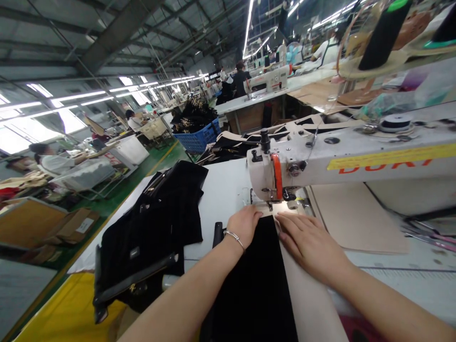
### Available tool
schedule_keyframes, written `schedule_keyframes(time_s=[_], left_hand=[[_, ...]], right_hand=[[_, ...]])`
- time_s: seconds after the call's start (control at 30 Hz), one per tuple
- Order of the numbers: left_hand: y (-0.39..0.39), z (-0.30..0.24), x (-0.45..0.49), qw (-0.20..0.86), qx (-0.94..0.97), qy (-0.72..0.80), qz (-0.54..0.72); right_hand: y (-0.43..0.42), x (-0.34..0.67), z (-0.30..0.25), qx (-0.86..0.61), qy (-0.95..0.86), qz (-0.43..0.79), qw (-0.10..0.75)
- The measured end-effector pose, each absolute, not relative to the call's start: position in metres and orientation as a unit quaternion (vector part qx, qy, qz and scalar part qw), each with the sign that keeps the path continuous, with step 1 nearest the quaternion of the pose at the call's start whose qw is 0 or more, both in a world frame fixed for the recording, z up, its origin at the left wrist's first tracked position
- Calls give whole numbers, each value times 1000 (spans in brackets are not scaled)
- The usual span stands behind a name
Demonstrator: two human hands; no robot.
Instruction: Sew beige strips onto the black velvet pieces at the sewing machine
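Note:
Under the head of a white sewing machine lies a long black fabric piece alongside a pale beige strip. My left hand, with a bracelet at the wrist, pinches the black fabric's far edge just left of the presser foot. Flat on the pale strip, right of the foot, my right hand has its fingers stretched out. The needle tip is too small to make out. Black sewn pieces with dark trim and metal fittings are heaped to the left of my left arm.
Pale flat panels lie under the machine arm, with scissors at the right. Behind the machine are cut black-and-beige pieces and a blue crate. Thread cones stand upper right. People sit at other workstations beyond.

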State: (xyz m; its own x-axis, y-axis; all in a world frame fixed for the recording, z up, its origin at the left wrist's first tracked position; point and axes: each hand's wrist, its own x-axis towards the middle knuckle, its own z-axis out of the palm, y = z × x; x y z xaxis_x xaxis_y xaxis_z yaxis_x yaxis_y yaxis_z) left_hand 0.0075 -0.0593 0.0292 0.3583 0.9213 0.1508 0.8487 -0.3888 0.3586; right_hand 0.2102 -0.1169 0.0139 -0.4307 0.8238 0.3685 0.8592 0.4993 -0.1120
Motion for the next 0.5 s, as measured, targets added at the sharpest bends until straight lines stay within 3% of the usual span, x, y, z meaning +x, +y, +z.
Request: schedule_keyframes(time_s=[0.2, 0.5], left_hand=[[-48, 32, 15, 212, 812, 482, 253], [-23, 28, 23, 218, 784, 523, 254]], right_hand=[[-113, 211, 14, -495, -849, -56, 175], [-112, 207, 15, -498, -848, -54, 171]])
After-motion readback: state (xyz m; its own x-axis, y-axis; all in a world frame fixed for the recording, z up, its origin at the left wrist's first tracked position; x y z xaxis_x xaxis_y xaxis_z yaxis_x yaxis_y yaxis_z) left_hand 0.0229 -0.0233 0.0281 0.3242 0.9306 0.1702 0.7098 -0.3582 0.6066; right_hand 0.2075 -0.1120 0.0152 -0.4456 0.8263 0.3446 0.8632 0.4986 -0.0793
